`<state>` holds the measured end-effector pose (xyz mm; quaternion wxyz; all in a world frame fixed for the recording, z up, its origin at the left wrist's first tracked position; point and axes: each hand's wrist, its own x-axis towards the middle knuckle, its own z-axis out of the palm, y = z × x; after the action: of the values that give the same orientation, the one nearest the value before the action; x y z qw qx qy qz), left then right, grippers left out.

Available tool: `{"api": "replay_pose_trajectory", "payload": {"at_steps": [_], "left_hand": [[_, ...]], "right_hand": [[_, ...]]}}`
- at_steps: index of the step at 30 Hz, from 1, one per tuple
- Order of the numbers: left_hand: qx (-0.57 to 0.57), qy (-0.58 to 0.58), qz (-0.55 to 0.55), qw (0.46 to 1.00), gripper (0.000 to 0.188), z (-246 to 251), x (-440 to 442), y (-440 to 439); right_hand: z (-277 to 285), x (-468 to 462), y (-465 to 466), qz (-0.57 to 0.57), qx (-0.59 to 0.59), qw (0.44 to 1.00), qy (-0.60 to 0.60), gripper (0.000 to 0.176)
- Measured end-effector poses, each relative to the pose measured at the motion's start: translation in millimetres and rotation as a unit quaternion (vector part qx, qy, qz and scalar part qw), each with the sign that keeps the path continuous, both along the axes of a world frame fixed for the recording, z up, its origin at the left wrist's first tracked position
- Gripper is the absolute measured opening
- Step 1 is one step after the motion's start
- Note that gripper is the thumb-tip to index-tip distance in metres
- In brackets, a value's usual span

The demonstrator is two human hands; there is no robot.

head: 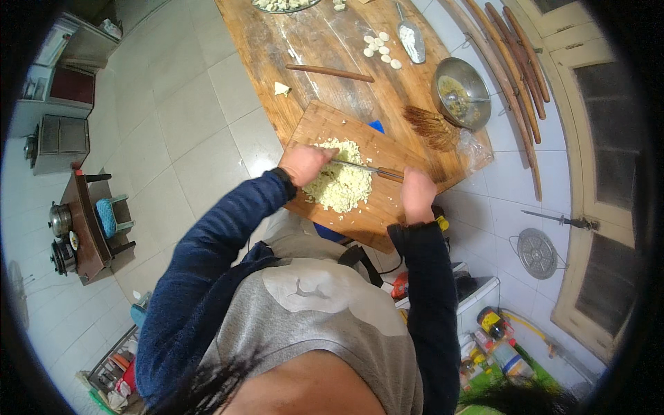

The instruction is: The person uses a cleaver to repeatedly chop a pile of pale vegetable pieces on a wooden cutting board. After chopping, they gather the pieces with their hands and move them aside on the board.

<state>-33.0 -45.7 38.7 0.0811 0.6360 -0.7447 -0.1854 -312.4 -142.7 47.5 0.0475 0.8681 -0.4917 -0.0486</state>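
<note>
A kitchen knife (358,166) with a wooden handle lies across a heap of finely chopped pale green vegetable (340,189), seen nearly edge-on. My right hand (419,193) is closed around its handle. At the blade's other end, my left hand (310,163) has its fingers on the tip; part of that hold is hidden. Under the heap is a wooden cutting board (386,215), set at an angle on the near end of a wooden table (332,44). Small bits are scattered over the board around the blade.
Farther up the table are a wooden rolling pin (330,72), several dough pieces (384,50), a metal scoop with white powder (412,41) and a vegetable piece (281,89). A straw brush (433,128) and a metal bowl of filling (461,93) stand right, near the tiled wall (511,181).
</note>
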Motion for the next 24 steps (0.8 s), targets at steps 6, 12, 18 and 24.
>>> {"api": "replay_pose_trajectory", "payload": {"at_steps": [6, 12, 18, 24], "left_hand": [[0.021, 0.025, 0.006, 0.999, 0.043, -15, -8, 0], [0.005, 0.037, -0.010, 0.999, 0.041, -17, 6, 5], [0.044, -0.017, -0.024, 0.999, 0.045, -13, -2, 6], [-0.009, 0.047, 0.031, 0.998, 0.046, -4, 19, -3]], "right_hand": [[-9, 1, -13, -0.014, 0.067, 0.998, 0.017, 0.012], [-1, -4, 17, -0.024, 0.111, 0.991, 0.070, 0.012], [0, -6, 23, -0.020, 0.114, 0.992, -0.052, 0.010], [6, 8, -13, 0.022, 0.062, 0.997, -0.049, 0.007]]}}
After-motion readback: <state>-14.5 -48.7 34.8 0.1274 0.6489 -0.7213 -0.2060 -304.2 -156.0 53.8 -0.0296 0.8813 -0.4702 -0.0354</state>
